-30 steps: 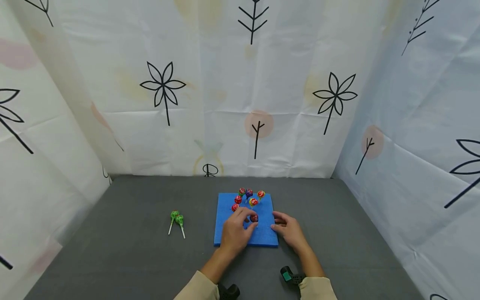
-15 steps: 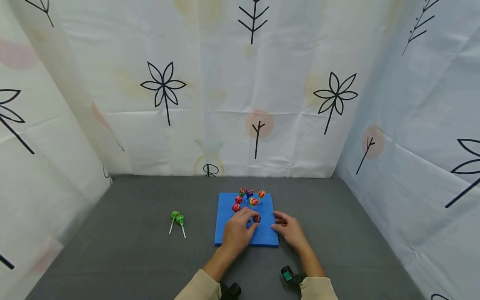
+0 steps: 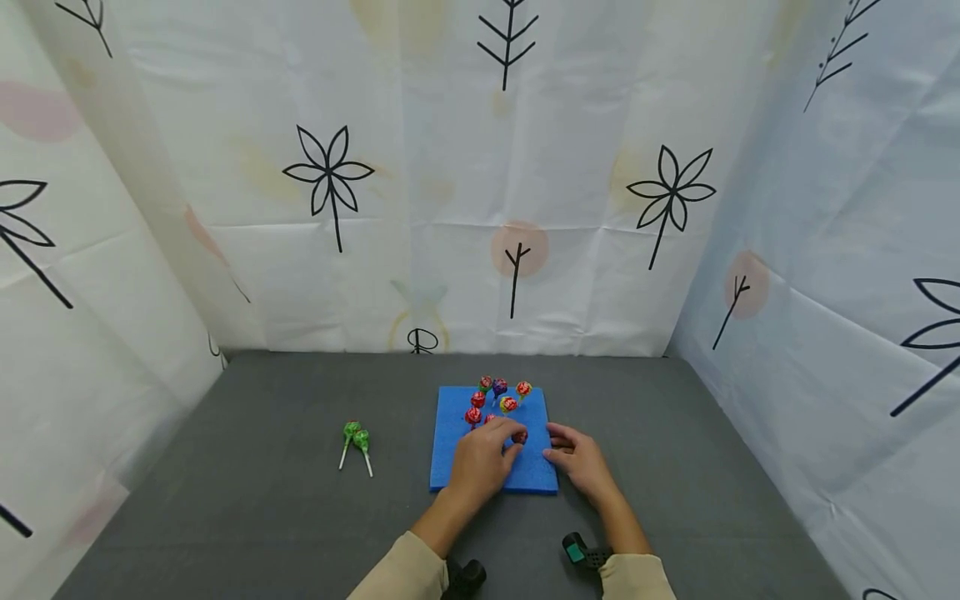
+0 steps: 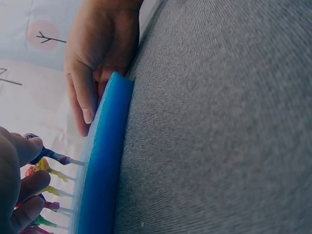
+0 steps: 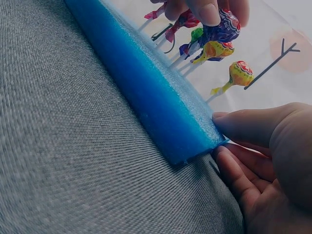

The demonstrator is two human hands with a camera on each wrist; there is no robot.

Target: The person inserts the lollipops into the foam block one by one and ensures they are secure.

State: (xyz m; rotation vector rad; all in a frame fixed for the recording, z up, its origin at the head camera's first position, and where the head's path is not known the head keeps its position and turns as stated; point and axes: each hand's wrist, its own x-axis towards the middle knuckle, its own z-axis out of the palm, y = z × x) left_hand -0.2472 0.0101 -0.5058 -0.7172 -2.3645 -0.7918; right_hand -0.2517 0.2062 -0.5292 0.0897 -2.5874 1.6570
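Note:
My left hand (image 3: 477, 458) reaches over a blue foam board (image 3: 534, 471) and pinches a purple-wrapped lollipop (image 5: 223, 27) by its candy head. In the left wrist view this lollipop's stick (image 4: 75, 161) points at the board's top face. At the board's right edge is my right hand (image 3: 581, 460); its thumb (image 5: 243, 122) lies along the top edge and the other fingers bend at the corner below. Several lollipops stand upright in the board, among them a yellow one (image 5: 240, 73), a red one (image 3: 472, 415) and a purple one (image 3: 499, 386). My left hand partly covers another red one.
Two green lollipops (image 3: 362, 442) lie on the grey tabletop (image 3: 285, 500), left of the board. White patterned cloth (image 3: 585, 283) surrounds the table at the back and both sides. Dark wrist devices (image 3: 581, 550) sit by the sleeves.
My left hand has shifted slightly to the right across the board with the pinched lollipop. The right hand stays at the board's edge, and the green lollipops have not moved.

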